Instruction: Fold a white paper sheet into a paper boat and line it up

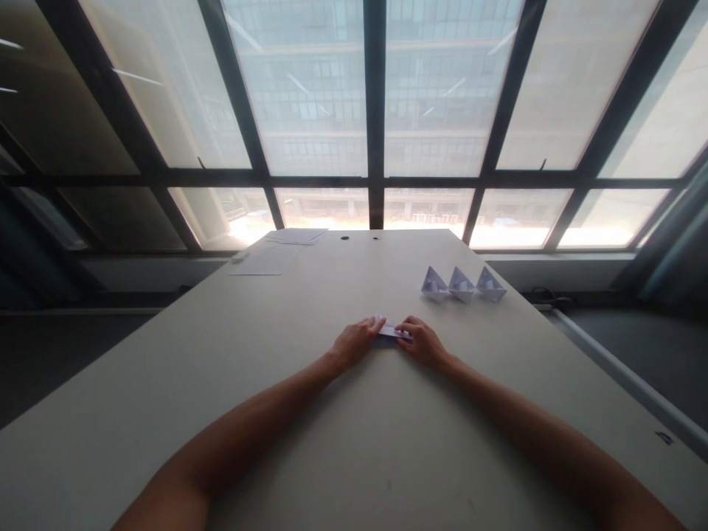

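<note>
Folded paper (390,331) — held between left grip (355,342) and right grip (423,344).

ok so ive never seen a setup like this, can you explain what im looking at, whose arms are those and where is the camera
There is no machine here: these are a person's own bare arms. The single picture comes from a camera worn on that person's head, looking forward and down, so the arms reach in from the bottom edge.

The left hand and right hand meet over a pale table, holding a small piece of folded paper between them, one at each end. Beyond the right hand, three folded paper boats stand in a row. Loose paper sheets lie toward the far left of the table. Large windows fill the background.
</note>
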A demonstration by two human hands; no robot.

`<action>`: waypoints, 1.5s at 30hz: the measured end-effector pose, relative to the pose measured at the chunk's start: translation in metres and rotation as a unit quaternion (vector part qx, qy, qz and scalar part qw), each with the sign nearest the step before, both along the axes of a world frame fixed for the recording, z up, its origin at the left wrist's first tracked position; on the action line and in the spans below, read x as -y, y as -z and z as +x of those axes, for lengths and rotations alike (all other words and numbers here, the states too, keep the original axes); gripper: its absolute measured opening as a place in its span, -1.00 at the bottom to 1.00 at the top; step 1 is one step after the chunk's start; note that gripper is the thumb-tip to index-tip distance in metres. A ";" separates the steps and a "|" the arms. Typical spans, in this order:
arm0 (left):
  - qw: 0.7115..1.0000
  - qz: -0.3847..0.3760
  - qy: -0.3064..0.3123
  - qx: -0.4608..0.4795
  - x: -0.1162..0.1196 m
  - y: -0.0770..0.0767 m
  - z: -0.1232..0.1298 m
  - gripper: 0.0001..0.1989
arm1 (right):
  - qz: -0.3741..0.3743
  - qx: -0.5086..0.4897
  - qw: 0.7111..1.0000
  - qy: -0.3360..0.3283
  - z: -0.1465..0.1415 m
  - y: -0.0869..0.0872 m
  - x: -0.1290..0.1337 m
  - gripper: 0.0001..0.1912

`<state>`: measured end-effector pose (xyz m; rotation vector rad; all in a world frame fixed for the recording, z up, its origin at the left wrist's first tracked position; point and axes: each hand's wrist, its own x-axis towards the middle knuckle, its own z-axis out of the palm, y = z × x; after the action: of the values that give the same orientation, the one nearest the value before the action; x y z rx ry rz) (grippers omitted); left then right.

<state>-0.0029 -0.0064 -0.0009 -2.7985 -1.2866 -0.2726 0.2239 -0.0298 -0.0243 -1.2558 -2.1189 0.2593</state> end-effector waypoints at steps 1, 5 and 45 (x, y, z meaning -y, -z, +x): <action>1.000 -0.003 -0.004 0.003 0.000 0.000 0.001 -0.52 | -0.003 -0.002 1.000 -0.003 0.000 0.000 0.000 -0.74; 1.000 -0.003 -0.016 -0.002 0.002 -0.002 0.002 -0.56 | -0.016 -0.023 0.999 -0.023 -0.001 -0.001 0.000 -0.68; 0.975 -0.102 0.019 0.196 -0.022 0.020 -0.004 -0.43 | 0.005 0.015 0.997 0.069 0.003 0.001 -0.006 -0.60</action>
<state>-0.0065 0.0153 -0.0209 -3.0525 -1.4011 -0.7698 0.2269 -0.0235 -0.0255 -1.4018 -2.0448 0.1688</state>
